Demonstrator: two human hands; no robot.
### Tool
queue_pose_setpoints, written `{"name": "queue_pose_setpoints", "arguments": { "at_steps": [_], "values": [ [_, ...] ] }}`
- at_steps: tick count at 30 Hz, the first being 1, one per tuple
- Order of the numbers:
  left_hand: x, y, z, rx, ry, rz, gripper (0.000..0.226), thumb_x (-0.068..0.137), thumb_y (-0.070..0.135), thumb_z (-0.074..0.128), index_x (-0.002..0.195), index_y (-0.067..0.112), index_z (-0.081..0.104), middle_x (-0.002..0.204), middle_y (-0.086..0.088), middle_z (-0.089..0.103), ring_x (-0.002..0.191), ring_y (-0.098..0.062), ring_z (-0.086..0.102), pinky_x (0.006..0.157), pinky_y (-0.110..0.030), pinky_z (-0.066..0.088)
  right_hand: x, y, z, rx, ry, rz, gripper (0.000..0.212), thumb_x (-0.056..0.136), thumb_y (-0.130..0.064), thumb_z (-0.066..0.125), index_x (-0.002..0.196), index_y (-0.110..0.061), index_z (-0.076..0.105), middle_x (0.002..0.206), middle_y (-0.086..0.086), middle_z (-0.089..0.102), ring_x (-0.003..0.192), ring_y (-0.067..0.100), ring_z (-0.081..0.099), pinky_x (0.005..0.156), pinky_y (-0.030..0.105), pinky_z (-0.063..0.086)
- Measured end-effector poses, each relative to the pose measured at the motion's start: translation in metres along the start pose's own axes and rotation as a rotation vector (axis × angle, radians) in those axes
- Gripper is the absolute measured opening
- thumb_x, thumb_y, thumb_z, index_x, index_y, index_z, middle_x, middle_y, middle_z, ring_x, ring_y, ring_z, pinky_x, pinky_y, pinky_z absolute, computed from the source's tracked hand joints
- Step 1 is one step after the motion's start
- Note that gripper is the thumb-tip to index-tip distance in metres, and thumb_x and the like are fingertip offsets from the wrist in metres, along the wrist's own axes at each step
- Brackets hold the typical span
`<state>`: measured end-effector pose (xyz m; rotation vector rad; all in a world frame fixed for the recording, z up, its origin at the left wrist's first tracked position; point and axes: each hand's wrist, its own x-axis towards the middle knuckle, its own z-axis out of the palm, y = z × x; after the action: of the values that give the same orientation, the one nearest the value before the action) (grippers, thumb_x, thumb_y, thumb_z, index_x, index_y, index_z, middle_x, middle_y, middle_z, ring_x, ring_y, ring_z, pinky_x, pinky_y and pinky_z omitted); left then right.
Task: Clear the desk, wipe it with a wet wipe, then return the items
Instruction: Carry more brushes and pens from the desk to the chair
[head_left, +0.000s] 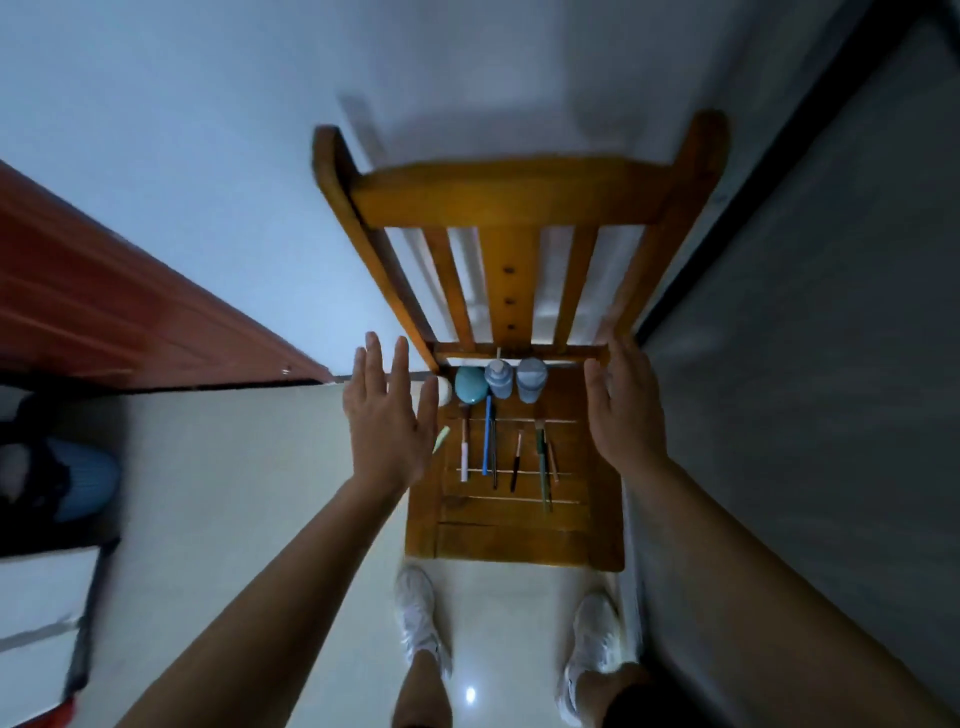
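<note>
A wooden chair (519, 535) stands below me against the white wall. On its seat lie several pens and brushes, among them a blue pen (487, 436) and a white one (464, 457). At the back of the seat stand a teal rounded case (470, 385), a blue pump bottle (498, 379) and a blue-grey bottle (531, 380). My left hand (387, 421) hovers over the seat's left edge, fingers straight and spread, holding nothing. My right hand (623, 405) is raised at the seat's right edge, fingers straight, empty. A green stick (441, 439) peeks out beside my left hand.
A red-brown wooden door or panel (104, 312) runs along the left. A dark surface (831, 364) borders the chair on the right. My feet in white shoes (415, 618) stand on pale glossy floor in front of the chair. Dark blurred objects (57, 467) sit far left.
</note>
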<state>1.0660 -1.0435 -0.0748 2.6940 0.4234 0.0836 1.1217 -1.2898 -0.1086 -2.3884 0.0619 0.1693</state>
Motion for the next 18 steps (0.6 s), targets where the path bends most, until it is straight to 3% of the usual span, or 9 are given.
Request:
{"name": "queue_pose_setpoints", "arguments": {
  "at_steps": [3,7,11,18],
  "values": [
    [-0.012,-0.001,-0.089,0.068,0.175,0.021,0.060,0.103,0.045,0.036,0.156,0.019,0.027,0.165,-0.012,0.011,0.152,-0.033,0.008,0.117,-0.062,0.017,0.003,-0.070,-0.029,-0.102,0.052,-0.254,0.058,0.107,-0.052,0.026,0.159,-0.029,0.019,0.167,0.008,0.018,0.152,0.029,0.021,0.119,0.051,0.032],
    [-0.051,-0.019,-0.191,0.155,0.317,-0.150,0.065,0.101,0.055,0.024,0.158,0.024,0.016,0.166,-0.009,0.001,0.153,-0.031,-0.002,0.119,-0.061,0.008,-0.007,-0.184,-0.050,-0.204,0.080,-0.626,0.057,0.106,-0.053,0.029,0.158,-0.029,0.024,0.166,0.012,0.020,0.150,0.034,0.025,0.116,0.050,0.032],
    [-0.107,-0.053,-0.284,0.214,0.509,-0.255,0.066,0.101,0.055,0.027,0.157,0.021,0.020,0.166,-0.013,0.006,0.153,-0.033,0.002,0.119,-0.062,0.010,-0.052,-0.296,-0.051,-0.173,0.068,-0.913,0.057,0.106,-0.055,0.026,0.159,-0.033,0.022,0.168,0.008,0.014,0.154,0.032,0.018,0.119,0.045,0.023],
    [-0.243,-0.178,-0.424,0.316,0.775,-0.383,0.068,0.099,0.056,0.031,0.156,0.019,0.026,0.164,-0.017,0.008,0.152,-0.035,0.003,0.118,-0.064,0.011,-0.192,-0.480,0.022,-0.003,0.107,-1.404,0.059,0.103,-0.046,0.048,0.156,-0.022,0.036,0.165,0.015,0.024,0.149,0.035,0.030,0.115,0.047,0.037]
  ]
}}
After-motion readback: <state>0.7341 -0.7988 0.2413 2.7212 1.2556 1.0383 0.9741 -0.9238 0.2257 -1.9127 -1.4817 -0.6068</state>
